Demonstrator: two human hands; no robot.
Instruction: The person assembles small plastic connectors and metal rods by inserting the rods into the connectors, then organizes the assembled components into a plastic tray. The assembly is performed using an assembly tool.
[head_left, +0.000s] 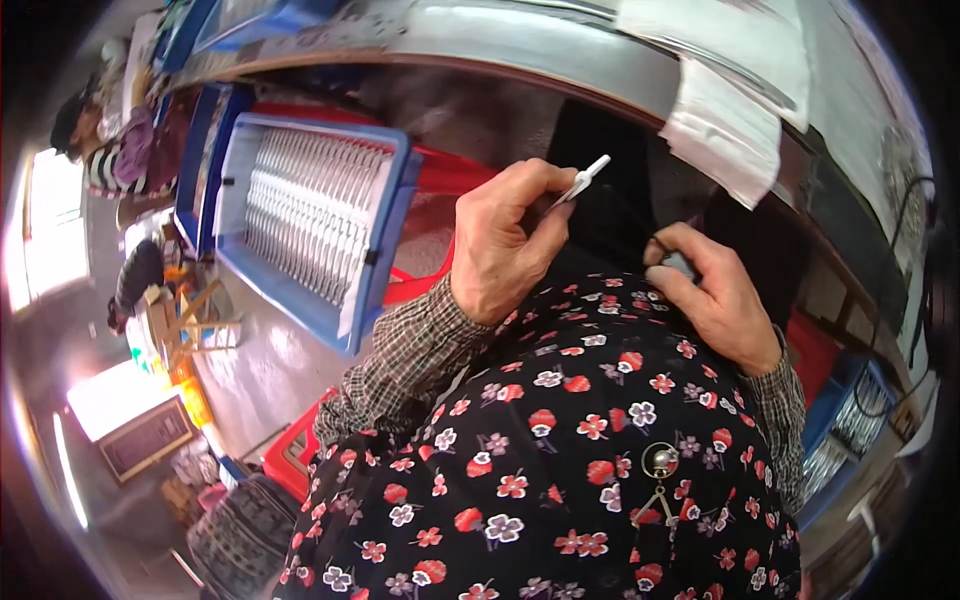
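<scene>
In my left hand [505, 230], thumb and fingers pinch a slim white piece [590, 178] with a narrow tip pointing up and right. My right hand [720, 295] is curled in front of the apron around a small dark grey object [680, 264]; its kind is mostly hidden by the fingers. The two hands are apart, both above my lap. To the left of my left hand, a blue tray [397, 215] holds closely lined-up rows of thin whitish pieces [310, 210]. A black apron [560, 450] with a flower print covers my front.
A metal-edged worktable [520, 50] runs across the top, with a folded white cloth or paper [725, 130] hanging over its edge. Red stools [435, 200] stand by the tray. At lower right is a blue bin [850, 430] of shiny pieces. Other people [120, 165] are at far left.
</scene>
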